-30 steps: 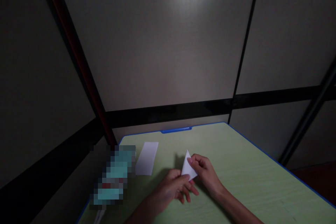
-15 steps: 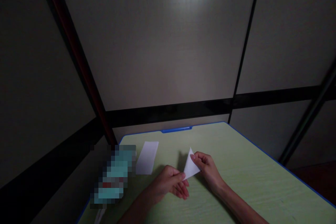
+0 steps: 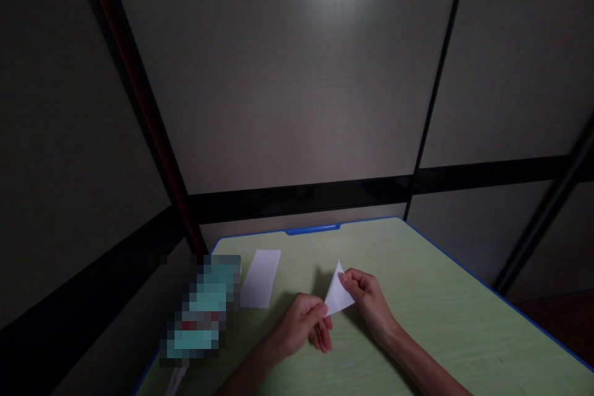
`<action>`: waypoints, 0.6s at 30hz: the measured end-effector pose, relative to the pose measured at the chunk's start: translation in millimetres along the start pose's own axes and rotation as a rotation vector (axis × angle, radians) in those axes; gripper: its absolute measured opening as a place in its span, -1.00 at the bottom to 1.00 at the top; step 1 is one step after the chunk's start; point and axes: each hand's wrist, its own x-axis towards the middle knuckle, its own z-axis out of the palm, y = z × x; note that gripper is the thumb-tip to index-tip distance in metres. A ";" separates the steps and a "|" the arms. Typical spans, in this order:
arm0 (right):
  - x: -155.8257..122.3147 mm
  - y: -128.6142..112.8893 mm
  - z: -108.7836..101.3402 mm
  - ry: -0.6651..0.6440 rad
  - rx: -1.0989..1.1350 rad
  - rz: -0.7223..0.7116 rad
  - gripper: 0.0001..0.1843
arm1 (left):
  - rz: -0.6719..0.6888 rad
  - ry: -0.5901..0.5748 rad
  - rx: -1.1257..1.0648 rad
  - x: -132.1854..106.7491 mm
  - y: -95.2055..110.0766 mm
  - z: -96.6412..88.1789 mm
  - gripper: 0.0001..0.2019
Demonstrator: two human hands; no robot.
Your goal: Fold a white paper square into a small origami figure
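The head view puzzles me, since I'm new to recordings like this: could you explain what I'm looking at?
There is no machine: a person works with a bare left hand and right hand. The camera sits on their head, looking forward and down. Between the hands is a triangular white paper: the left pinches its lower-left corner, the right grips its right side. A white sheet lies flat on the green table. At left, a pixelated greenish thing can't be identified.

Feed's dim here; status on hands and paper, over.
Left hand pinching triangular paper, lower-left corner. Right hand gripping its right side. White sheet lies left, apart from both hands.
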 end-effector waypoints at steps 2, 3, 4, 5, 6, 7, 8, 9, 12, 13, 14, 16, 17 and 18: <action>0.3 -1.1 0.4 0.004 0.003 -0.002 -0.68 | 0.027 0.034 0.004 0.2 0.8 0.8 -0.67; 0.3 -1.6 0.6 0.006 0.001 -0.005 -0.68 | 0.024 0.041 0.001 0.3 1.7 1.2 -0.68; 0.1 -2.0 1.0 0.005 -0.003 -0.008 -0.68 | 0.013 0.039 -0.003 0.4 2.8 1.6 -0.68; -0.5 -2.4 1.5 -0.003 -0.008 -0.007 -0.68 | 0.003 0.035 -0.010 0.5 3.9 2.1 -0.69; -1.3 -2.8 2.1 -0.019 -0.013 -0.004 -0.68 | -0.003 0.035 -0.018 0.6 4.8 2.6 -0.70; -2.3 -3.1 3.0 -0.042 -0.016 0.003 -0.68 | -0.004 0.042 -0.021 0.6 5.3 3.1 -0.71; -3.4 -3.3 4.0 -0.067 -0.018 0.011 -0.68 | 0.005 0.061 -0.018 0.6 5.3 3.6 -0.71; -4.5 -3.5 5.0 -0.090 -0.018 0.018 -0.68 | 0.023 0.090 -0.010 0.4 4.9 4.1 -0.70; -6.6 -3.6 7.4 -0.101 -0.024 0.021 -0.67 | 0.096 0.169 0.030 -0.6 2.8 5.2 -0.67; -6.8 -3.6 7.8 -0.098 -0.026 0.020 -0.67 | 0.116 0.174 0.043 -0.9 2.5 5.3 -0.67; -6.8 -3.5 8.0 -0.098 -0.026 0.021 -0.67 | 0.128 0.168 0.055 -1.1 2.5 5.4 -0.67; -6.6 -3.1 8.1 -0.113 -0.022 0.024 -0.66 | 0.122 0.134 0.075 -0.9 3.6 4.9 -0.66; -6.6 -2.8 8.3 -0.125 -0.021 0.028 -0.66 | 0.110 0.119 0.077 -0.5 4.5 4.5 -0.66; -6.7 -2.5 8.7 -0.136 -0.025 0.030 -0.66 | 0.098 0.117 0.076 -0.1 5.6 4.0 -0.65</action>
